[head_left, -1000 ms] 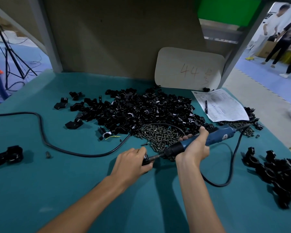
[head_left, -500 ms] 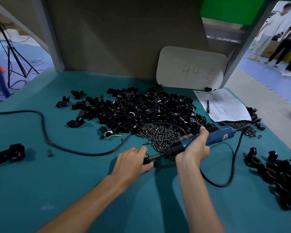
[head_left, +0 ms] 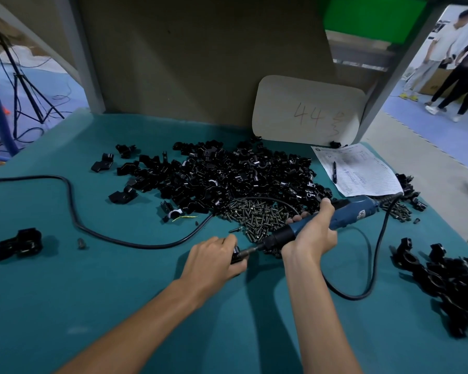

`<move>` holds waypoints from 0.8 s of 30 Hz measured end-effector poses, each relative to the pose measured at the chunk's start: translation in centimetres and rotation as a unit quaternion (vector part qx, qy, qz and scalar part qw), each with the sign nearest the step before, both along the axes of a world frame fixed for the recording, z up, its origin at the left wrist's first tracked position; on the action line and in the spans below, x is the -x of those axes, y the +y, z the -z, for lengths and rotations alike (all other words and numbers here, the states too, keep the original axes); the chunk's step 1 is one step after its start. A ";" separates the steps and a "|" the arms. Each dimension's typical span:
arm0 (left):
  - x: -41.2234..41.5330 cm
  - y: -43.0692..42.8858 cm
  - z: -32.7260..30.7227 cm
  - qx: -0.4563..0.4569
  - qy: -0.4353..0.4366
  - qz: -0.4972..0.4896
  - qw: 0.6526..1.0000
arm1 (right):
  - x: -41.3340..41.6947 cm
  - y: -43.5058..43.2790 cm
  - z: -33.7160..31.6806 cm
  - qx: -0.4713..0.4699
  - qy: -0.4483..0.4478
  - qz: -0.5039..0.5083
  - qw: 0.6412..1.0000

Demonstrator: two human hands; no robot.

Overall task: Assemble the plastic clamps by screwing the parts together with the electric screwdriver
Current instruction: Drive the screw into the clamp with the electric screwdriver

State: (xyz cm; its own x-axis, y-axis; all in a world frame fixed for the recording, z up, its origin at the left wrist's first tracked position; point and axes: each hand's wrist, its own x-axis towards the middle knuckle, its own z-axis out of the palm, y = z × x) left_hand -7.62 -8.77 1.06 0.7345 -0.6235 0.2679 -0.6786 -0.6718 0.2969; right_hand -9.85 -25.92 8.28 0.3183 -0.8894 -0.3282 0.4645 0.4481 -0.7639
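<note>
My left hand (head_left: 214, 259) grips a small black plastic clamp (head_left: 236, 255) just above the teal table; most of the clamp is hidden under my fingers. My right hand (head_left: 311, 234) holds the blue electric screwdriver (head_left: 322, 224) by its body, tilted down to the left, and its bit (head_left: 250, 251) touches the clamp. Behind my hands lies a heap of dark screws (head_left: 257, 215). Beyond that spreads a large pile of loose black clamp parts (head_left: 227, 175).
The screwdriver's black cable (head_left: 73, 211) loops across the left of the table (head_left: 119, 306) and curls at the right. Black clamps (head_left: 449, 282) are heaped at the right edge, one more (head_left: 16, 244) at far left. A paper sheet with a pen (head_left: 360, 171) lies back right. People stand beyond.
None in my hands: the clamp and the screwdriver stay together in the same spot. The view has shifted only slightly.
</note>
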 end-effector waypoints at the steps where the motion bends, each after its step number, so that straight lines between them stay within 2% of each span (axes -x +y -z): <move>1: 0.0 0.0 0.0 0.000 -0.003 0.003 1.000 | 0.0 0.0 0.1 -0.001 -0.001 0.000 1.000; 6: -0.1 0.1 -0.1 0.014 0.003 0.009 1.000 | 0.3 -0.1 0.0 0.000 -0.014 -0.016 1.000; 10: -0.1 -0.1 -0.5 0.077 0.086 0.027 0.993 | 0.5 -0.7 -1.1 0.010 -0.074 -0.085 0.994; 15: -0.2 0.5 -0.1 0.082 0.061 0.035 0.994 | 1.4 -2.8 -2.4 0.056 -0.075 -0.119 0.988; 17: -0.1 0.2 -0.2 0.059 0.038 0.031 0.997 | 2.3 -5.2 -3.1 0.106 0.019 -0.169 0.980; 20: -0.1 0.0 -0.2 0.036 0.024 0.019 0.999 | 4.2 -8.2 -1.8 0.183 0.240 -0.254 0.919; 22: -0.1 0.0 -0.1 0.051 0.012 0.007 0.999 | 5.5 -9.1 0.1 0.275 0.365 -0.258 0.851; 24: 0.0 -0.1 -0.1 0.079 -0.021 0.017 0.997 | 6.5 -9.3 1.6 0.360 0.473 -0.243 0.766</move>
